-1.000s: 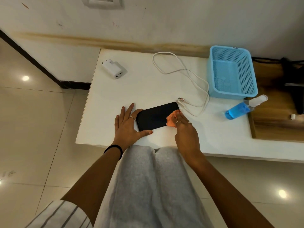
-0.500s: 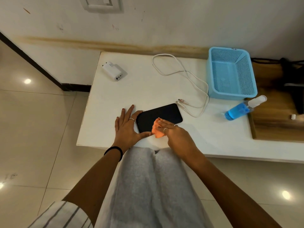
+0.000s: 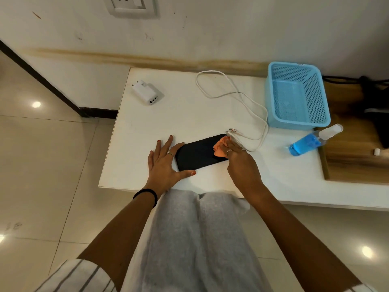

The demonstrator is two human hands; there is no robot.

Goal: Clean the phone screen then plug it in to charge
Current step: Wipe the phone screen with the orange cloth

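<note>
A black phone (image 3: 200, 153) lies flat, screen up, near the front edge of the white counter (image 3: 189, 114), its long side running left to right and tilted slightly. A crumpled orange cloth (image 3: 220, 147) rests on the phone's right end. A white charging cable (image 3: 235, 98) loops loosely behind it, its plug end just beyond the phone's far right corner. A white charger (image 3: 145, 92) lies on its side, well apart at the far left.

The white tabletop (image 3: 189, 114) holds a phone (image 3: 197, 153), charger (image 3: 145, 92), cable (image 3: 231, 93), blue basket (image 3: 271, 114) and spray bottle (image 3: 311, 141).
</note>
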